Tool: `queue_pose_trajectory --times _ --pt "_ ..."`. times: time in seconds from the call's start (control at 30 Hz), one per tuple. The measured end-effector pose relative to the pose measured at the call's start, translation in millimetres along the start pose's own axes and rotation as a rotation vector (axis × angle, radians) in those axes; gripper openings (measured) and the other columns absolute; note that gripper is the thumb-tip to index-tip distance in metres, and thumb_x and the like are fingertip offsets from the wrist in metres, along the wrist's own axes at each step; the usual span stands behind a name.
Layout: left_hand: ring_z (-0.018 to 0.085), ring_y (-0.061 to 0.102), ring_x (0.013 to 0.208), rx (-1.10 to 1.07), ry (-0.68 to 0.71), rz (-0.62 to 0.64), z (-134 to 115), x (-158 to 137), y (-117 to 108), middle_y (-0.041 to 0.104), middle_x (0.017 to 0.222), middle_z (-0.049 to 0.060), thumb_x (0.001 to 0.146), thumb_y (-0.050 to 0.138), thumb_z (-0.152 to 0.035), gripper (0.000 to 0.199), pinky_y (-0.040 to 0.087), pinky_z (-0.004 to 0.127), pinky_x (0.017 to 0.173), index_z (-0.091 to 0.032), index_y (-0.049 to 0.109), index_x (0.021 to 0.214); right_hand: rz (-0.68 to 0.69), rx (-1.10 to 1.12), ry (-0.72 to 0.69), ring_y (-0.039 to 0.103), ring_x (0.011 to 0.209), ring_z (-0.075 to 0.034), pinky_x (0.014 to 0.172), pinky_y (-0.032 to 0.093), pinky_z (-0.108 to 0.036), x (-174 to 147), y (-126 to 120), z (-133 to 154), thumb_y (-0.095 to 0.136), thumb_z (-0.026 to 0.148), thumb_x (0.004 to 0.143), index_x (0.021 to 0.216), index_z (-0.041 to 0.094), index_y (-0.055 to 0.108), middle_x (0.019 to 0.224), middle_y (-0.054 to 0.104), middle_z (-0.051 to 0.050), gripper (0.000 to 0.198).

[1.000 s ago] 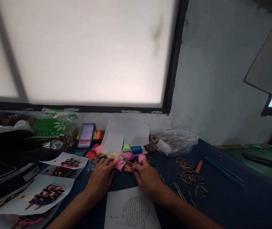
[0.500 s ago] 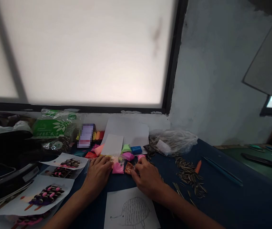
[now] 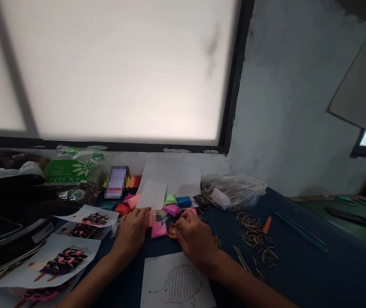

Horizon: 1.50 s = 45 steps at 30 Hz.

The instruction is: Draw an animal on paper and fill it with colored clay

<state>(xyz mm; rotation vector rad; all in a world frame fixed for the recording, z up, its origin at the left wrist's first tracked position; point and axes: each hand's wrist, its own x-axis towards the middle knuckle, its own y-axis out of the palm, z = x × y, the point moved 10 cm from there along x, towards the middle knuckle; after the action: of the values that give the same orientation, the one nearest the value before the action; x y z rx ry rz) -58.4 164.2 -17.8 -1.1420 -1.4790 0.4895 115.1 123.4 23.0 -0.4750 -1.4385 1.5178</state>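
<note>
My left hand [image 3: 131, 233] rests palm down on the blue table, its fingers stretched out beside a peach packet [image 3: 152, 218] in clear wrap. Just right of it lies a small pink clay packet [image 3: 159, 229]. My right hand [image 3: 197, 239] has its fingers curled and pinches the edge of a crumpled orange-brown packet [image 3: 172, 231]. Another pink packet is partly hidden behind that hand. Below both hands lies a sheet with a hedgehog drawing [image 3: 183, 282]. Magenta [image 3: 172, 210], green [image 3: 170, 199] and blue [image 3: 183, 201] packets sit beyond.
Finished hedgehog pictures [image 3: 64, 261] overlap at the left. Sunflower seeds [image 3: 256, 237] lie scattered at the right with an orange clay stick [image 3: 267, 225] and a blue pen-like tool [image 3: 300, 231]. White sheets [image 3: 176, 175], a clear bag [image 3: 237, 188] and a green seed bag [image 3: 74, 167] line the wall.
The pink packet between my hands has shifted slightly nearer and now lies apart from the peach one. My left hand has drawn back a little; the right fingers have curled more.
</note>
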Motion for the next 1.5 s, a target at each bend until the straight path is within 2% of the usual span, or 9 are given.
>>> queue_pose_trajectory --times 0.23,0.47,0.63,0.73,0.9,1.0,1.07,1.17,1.5 --pt "0.024 0.068 0.100 -0.318 0.009 -0.150 -2.5 10.0 -32.7 0.069 0.111 0.006 0.102 0.064 -0.036 0.021 0.055 0.046 0.089 -0.017 0.067 0.109 0.146 0.012 -0.326 0.063 0.097 -0.026 0.089 0.044 -0.039 -7.5 21.8 36.9 0.058 0.017 0.095 0.095 0.018 0.076 0.096 0.077 -0.009 0.018" --pt "0.028 0.066 0.102 -0.635 -0.085 -0.200 -11.0 7.0 -51.9 0.069 0.108 0.006 0.099 0.049 -0.052 0.036 0.053 0.036 0.083 -0.023 0.065 0.112 0.169 0.173 -0.337 0.049 0.135 -0.036 0.110 0.032 -0.051 -11.3 26.5 34.4 0.065 0.022 0.092 0.136 0.022 0.062 0.147 0.061 -0.013 0.044" --pt "0.016 0.057 0.062 -0.876 -0.105 -0.015 -33.0 7.9 -28.4 0.062 0.084 0.000 0.092 0.056 -0.054 0.055 0.046 0.027 0.055 -0.020 0.058 0.134 -0.004 0.390 -0.064 0.065 0.109 -0.029 0.095 0.045 -0.041 1.3 8.4 5.9 0.045 0.013 0.096 0.115 0.015 0.066 0.115 0.073 -0.015 0.029" --pt "0.012 0.054 0.060 -0.989 -0.112 0.108 -43.3 5.3 -12.2 0.064 0.100 0.003 0.083 0.066 -0.052 0.066 0.044 0.025 0.053 -0.022 0.052 0.140 -0.114 0.572 0.118 0.066 0.103 -0.024 0.088 0.049 -0.035 3.6 -6.9 -16.0 0.028 0.021 0.105 0.116 0.016 0.059 0.112 0.069 -0.014 0.033" --pt "0.010 0.052 0.060 -1.081 -0.110 0.280 -54.4 -1.0 -1.7 0.061 0.128 0.011 0.076 0.075 -0.045 0.078 0.046 0.027 0.055 -0.027 0.045 0.146 0.013 0.883 0.176 0.064 0.069 -0.018 0.060 0.050 -0.028 6.2 7.6 -18.5 0.046 0.044 0.099 0.082 0.019 0.057 0.077 0.064 -0.004 0.032" --pt "0.014 0.057 0.068 -1.088 -0.133 0.335 -54.5 -1.6 -0.2 0.062 0.123 0.011 0.079 0.074 -0.051 0.061 0.046 0.028 0.059 -0.023 0.057 0.131 0.020 1.023 0.208 0.061 0.063 -0.015 0.059 0.050 -0.026 6.3 14.7 -19.8 0.054 0.049 0.093 0.079 0.020 0.055 0.071 0.060 0.000 0.033" --pt "0.017 0.057 0.069 -1.083 -0.136 0.380 -55.3 -1.3 1.7 0.064 0.092 0.005 0.081 0.072 -0.058 0.044 0.044 0.027 0.059 -0.018 0.065 0.100 0.008 1.079 0.217 0.061 0.064 -0.014 0.063 0.050 -0.026 6.6 14.4 -20.4 0.064 0.049 0.087 0.077 0.020 0.056 0.071 0.060 0.001 0.032" --pt "0.014 0.047 0.060 -1.079 -0.120 0.434 -57.9 -1.0 3.1 0.045 0.064 -0.005 0.079 0.073 -0.063 0.047 0.038 0.026 0.057 -0.020 0.055 0.069 0.019 1.111 0.220 0.062 0.065 -0.014 0.063 0.049 -0.025 7.2 12.8 -20.0 0.069 0.044 0.084 0.077 0.018 0.061 0.072 0.063 0.001 0.028" --pt "0.017 0.054 0.066 -1.132 -0.125 0.601 -73.0 -11.3 7.7 0.056 0.074 -0.002 0.074 0.071 -0.074 0.055 0.044 0.027 0.059 -0.020 0.062 0.086 0.066 1.112 0.232 0.055 0.059 -0.012 0.058 0.044 -0.024 6.0 14.8 -18.7 0.077 0.037 0.078 0.068 0.017 0.065 0.065 0.061 0.002 0.025"
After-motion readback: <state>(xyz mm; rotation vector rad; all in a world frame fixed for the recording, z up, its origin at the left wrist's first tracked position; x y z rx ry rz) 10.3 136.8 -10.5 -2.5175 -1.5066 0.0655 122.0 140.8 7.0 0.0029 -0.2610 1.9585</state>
